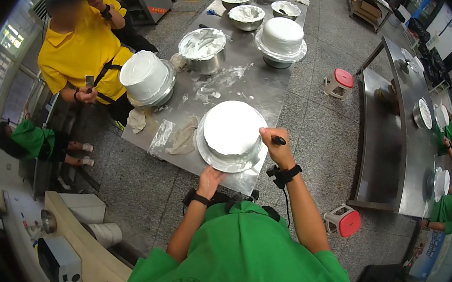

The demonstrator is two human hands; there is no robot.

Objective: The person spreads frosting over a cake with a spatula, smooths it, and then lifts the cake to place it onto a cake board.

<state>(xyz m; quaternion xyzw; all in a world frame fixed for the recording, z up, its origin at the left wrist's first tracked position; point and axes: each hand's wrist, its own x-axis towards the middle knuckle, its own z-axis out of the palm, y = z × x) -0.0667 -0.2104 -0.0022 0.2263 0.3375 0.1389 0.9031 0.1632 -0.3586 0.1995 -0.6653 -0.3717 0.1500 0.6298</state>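
Note:
A round cake form coated in white cream [233,128] stands on a turntable [222,162] near the table's front end. My right hand [278,144] is closed round a tool with a black handle at the cake's right side; the tool's blade is hard to make out. Below the turntable's front rim, my left hand [211,180] has its fingers stretched upward, at or under the rim; nothing is seen held in it. Left of the turntable lies a crumpled cloth [184,136]. A steel bowl of white cream [202,50] sits farther back on the table.
Another cream-coated form [145,76] stands at the table's left edge, beside a person in yellow [84,43] holding a scraper. A third form [282,37] and more cream bowls [246,17] are farther back. Stools [341,220] and a second steel table [393,120] are at right.

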